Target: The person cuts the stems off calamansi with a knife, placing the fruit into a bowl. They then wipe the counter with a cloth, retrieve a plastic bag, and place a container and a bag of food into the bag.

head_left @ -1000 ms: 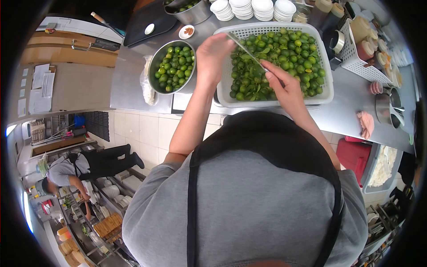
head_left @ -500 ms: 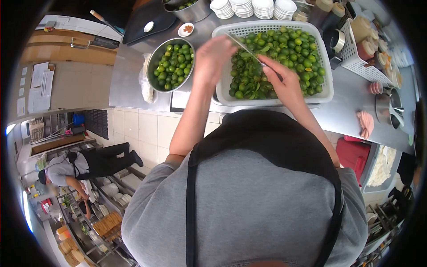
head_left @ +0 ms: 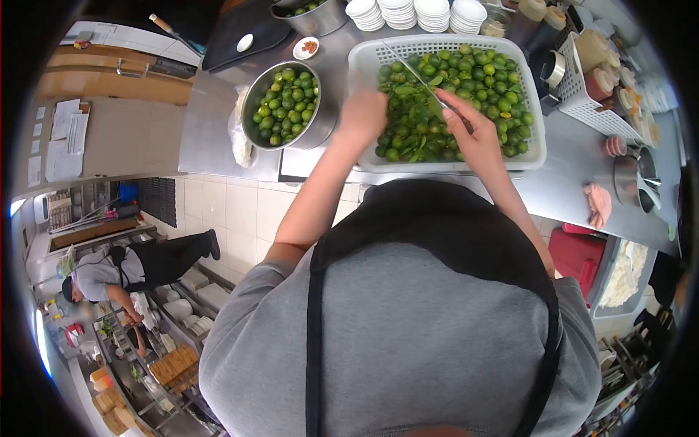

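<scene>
My right hand (head_left: 472, 127) is closed round the handle of a knife (head_left: 411, 71), whose long thin blade points up and left over the limes. Below and around the blade lie green limes (head_left: 502, 91) with leaves (head_left: 416, 116), in a white perforated basket (head_left: 539, 135). At the basket's left edge is my left hand (head_left: 364, 115), blurred, its fingers curled; whether anything is in them is hidden. Left of it stands a steel bowl (head_left: 325, 124) filled with limes (head_left: 286, 108).
Stacked white cups (head_left: 432, 16) stand behind the basket, beside a small dish (head_left: 306, 48). Sauce bottles fill a white crate (head_left: 580, 108) at right. A pink cloth (head_left: 598, 204) lies on the counter (head_left: 564, 164). Far left, a person (head_left: 113, 273) bends over shelves.
My left hand has moved down from above the basket's left side and its fingers have curled. My right hand, with the knife, has shifted slightly right. The other person has moved a little left.
</scene>
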A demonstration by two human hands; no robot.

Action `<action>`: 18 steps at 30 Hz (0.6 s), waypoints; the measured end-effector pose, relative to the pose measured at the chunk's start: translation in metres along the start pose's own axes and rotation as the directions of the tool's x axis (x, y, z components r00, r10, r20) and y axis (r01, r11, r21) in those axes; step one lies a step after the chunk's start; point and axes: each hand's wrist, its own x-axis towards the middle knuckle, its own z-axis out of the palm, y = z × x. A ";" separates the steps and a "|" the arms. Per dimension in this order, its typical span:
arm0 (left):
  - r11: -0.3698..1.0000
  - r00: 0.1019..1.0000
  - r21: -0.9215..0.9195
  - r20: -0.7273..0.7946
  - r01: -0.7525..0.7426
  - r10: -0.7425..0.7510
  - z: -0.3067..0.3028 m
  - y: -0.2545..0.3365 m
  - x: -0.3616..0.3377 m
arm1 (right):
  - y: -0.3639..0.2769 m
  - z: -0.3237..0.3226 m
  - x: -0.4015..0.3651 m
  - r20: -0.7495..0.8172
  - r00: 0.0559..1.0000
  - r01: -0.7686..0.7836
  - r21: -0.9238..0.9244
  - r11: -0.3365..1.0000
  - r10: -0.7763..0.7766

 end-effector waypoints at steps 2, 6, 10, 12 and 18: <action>0.981 0.997 0.183 0.053 -0.069 0.061 0.031 0.009 0.007 | -0.001 -0.004 -0.002 -0.017 0.999 -0.030 -0.001 1.000 0.030; 0.981 0.991 0.169 0.109 -0.095 0.078 0.051 0.015 0.012 | -0.003 -0.009 -0.002 -0.035 0.995 -0.097 -0.043 0.994 0.096; 0.999 0.987 0.009 0.154 0.040 -0.041 0.012 0.011 0.013 | -0.005 -0.008 -0.001 -0.062 0.996 -0.071 0.004 0.997 0.071; 0.952 0.996 -0.301 0.088 0.059 -0.034 -0.019 0.001 0.005 | -0.004 -0.008 -0.002 -0.062 0.996 -0.068 0.012 0.998 0.068; 0.212 0.992 -0.969 0.112 0.123 -0.063 -0.028 -0.015 -0.007 | -0.008 -0.005 -0.001 -0.014 0.989 -0.147 0.026 0.989 0.148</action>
